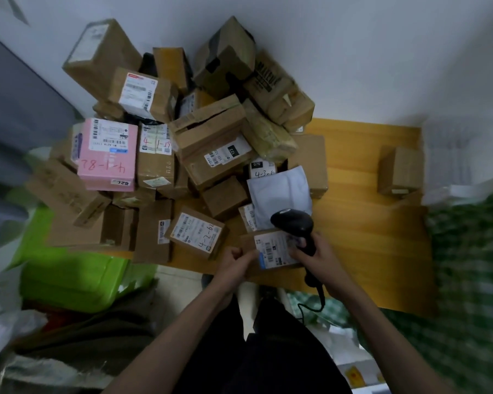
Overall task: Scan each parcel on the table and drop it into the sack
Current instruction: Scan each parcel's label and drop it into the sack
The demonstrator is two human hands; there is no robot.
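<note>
A small brown parcel (271, 250) with a white label lies at the near edge of the wooden table (367, 228). My left hand (235, 261) grips its left side. My right hand (316, 258) is closed around the handle of a black barcode scanner (293, 224), whose head hangs just above the parcel's label. A heap of several cardboard parcels (211, 143) covers the table's left and back. Among them are a pink box (107, 155) and a white padded mailer (279, 191). The green-and-white woven sack (467, 265) spreads at the right.
A lone brown box (400, 170) stands at the table's far right. A green plastic bin (69, 274) sits low on the left next to white plastic bags (1, 314). The white wall rises behind the heap. The scanner's cable (313, 302) hangs off the table's front edge.
</note>
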